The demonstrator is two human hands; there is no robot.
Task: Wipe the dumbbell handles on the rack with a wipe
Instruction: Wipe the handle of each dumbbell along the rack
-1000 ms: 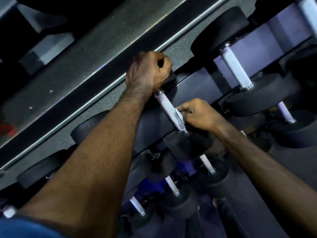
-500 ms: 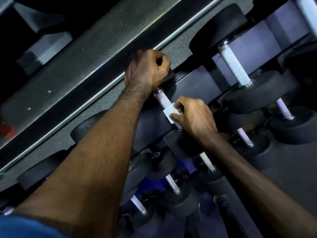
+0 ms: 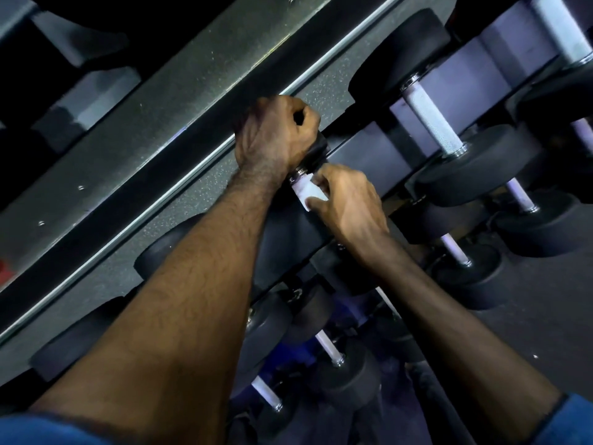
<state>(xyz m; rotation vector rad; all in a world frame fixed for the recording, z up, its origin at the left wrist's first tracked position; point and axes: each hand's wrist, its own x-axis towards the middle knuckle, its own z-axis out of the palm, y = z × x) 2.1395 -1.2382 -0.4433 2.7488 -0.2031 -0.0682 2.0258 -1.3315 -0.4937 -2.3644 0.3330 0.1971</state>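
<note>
The left hand (image 3: 276, 133) gripped the dumbbell's far head (image 3: 316, 152); the right hand (image 3: 348, 203) pinched the wipe (image 3: 309, 191) around the handle (image 3: 296, 180). Rolling could pinch fingers.

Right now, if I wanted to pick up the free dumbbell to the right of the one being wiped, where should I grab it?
Probably by its knurled handle, the bare bar between the two black heads. It lies tilted on the rack, open from above, so come from the top and front and curl your fingers around its middle. The heads look too wide and smooth to hold well.
</note>
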